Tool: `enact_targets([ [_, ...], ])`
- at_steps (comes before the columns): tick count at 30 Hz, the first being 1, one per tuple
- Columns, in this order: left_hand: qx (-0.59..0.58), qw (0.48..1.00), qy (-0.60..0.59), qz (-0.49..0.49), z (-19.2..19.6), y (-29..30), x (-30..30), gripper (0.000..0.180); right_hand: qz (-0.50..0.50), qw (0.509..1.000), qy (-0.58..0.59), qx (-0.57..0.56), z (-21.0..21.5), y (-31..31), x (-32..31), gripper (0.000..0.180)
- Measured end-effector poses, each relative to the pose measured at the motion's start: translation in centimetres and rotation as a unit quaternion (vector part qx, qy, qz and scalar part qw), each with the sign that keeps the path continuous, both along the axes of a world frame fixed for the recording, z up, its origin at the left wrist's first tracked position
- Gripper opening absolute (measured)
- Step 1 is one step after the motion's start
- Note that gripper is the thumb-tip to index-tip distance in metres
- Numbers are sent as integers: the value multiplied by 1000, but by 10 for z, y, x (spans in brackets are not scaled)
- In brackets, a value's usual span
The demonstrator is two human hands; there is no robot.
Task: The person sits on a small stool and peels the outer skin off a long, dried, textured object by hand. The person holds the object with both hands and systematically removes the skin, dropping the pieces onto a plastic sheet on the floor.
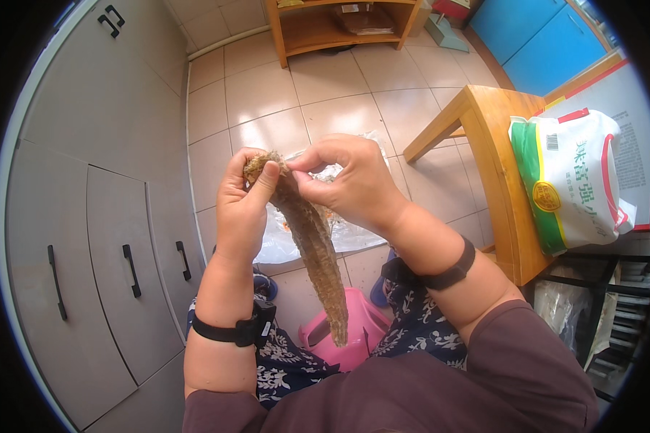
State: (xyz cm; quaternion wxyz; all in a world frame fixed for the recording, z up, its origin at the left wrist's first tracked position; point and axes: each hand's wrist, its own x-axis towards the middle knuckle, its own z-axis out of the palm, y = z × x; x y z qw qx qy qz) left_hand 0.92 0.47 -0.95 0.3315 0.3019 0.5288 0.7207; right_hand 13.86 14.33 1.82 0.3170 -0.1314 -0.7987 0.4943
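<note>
A long, brown, rough-skinned dried loofah [312, 249] hangs at a slant in front of me, its narrow end pointing down toward my lap. My left hand [247, 191] is wrapped round its ragged, straw-coloured upper end, with the thumb on top. Beside that end, my right hand [347, 180] is closed in a pinch, thumb and forefinger touching the loofah's edge. What lies right between those fingertips is too small to make out. Under the hands, a clear plastic sheet [276, 242] on the floor bears scattered bits, partly hidden by my hands and the loofah.
A pink plastic stool or tub [365, 321] is between my legs. Grey cabinets [108, 238] line the left side. At right, a wooden stool [495, 166] stands beside a white and green bag [570, 180] and a black rack [592, 289]. A wooden shelf [307, 40] stands ahead on the tiles.
</note>
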Motion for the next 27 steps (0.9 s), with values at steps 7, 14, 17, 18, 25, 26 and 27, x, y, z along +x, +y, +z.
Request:
enact_targets([
  [7,25,999,-22,-22,4,2,4,11,-47,999,-8,17,0,-1,0,12],
  [14,46,991,-124,-11,10,-2,-5,18,-83,988,-12,-130,-2,15,4,12],
  [17,38,986,-161,-31,10,-4,-10,19,-105,992,-30,-58,0,15,5,12],
  [18,33,983,-176,-28,10,-5,-11,20,-118,991,-50,-40,1,14,4,12],
  [25,-10,987,-162,-12,7,-2,-12,20,-22,988,40,145,6,-7,-1,28],
  [26,-14,988,-154,-7,6,-1,-12,20,-22,986,26,166,5,-11,-1,34],
  [27,-18,989,-146,-3,5,0,-11,21,-24,991,27,126,3,-13,-3,35],
])
